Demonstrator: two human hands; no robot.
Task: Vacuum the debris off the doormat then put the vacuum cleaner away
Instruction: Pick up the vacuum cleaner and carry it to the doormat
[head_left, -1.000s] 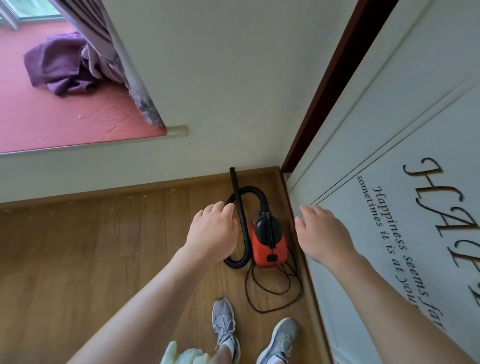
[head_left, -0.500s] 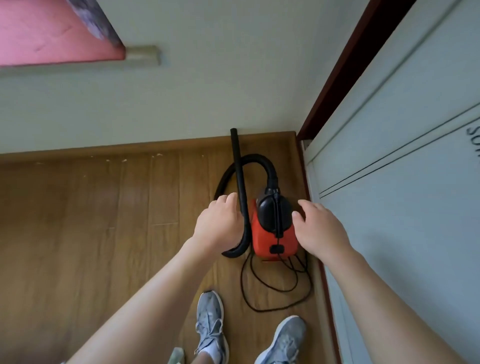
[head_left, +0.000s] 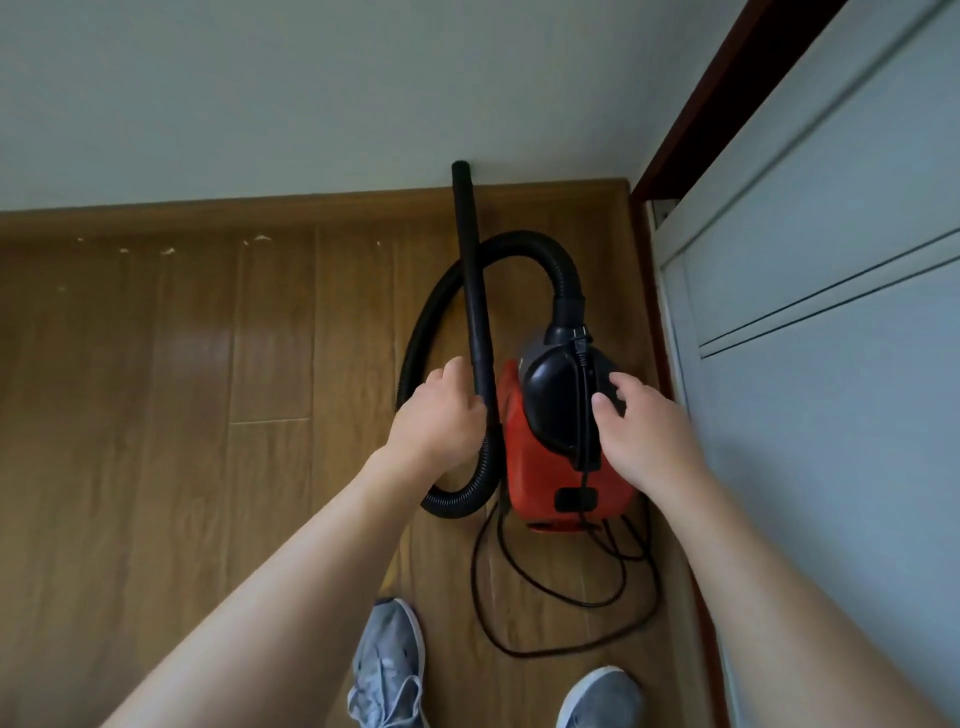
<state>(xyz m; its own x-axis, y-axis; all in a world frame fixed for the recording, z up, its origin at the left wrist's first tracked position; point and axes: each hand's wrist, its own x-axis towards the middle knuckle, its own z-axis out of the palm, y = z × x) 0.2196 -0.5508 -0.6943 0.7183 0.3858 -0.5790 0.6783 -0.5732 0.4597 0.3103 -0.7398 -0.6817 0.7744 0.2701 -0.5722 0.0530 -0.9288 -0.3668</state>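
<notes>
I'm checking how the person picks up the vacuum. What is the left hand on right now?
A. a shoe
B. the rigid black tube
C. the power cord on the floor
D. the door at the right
B: the left hand is wrapped around the lower part of the rigid black tube, while the right hand rests on the red vacuum cleaner.

No readable text, label, brand or number anywhere in the current view. Vacuum cleaner (head_left: 563, 457), red body w/ black top, shows no legible marking; the small black patch near its near end is blank as far as can be told. White door panel (head_left: 831, 338) on the right carries only grooves, no lettering in shot. Wall, wood floor and shoes: nothing legible either.
</notes>
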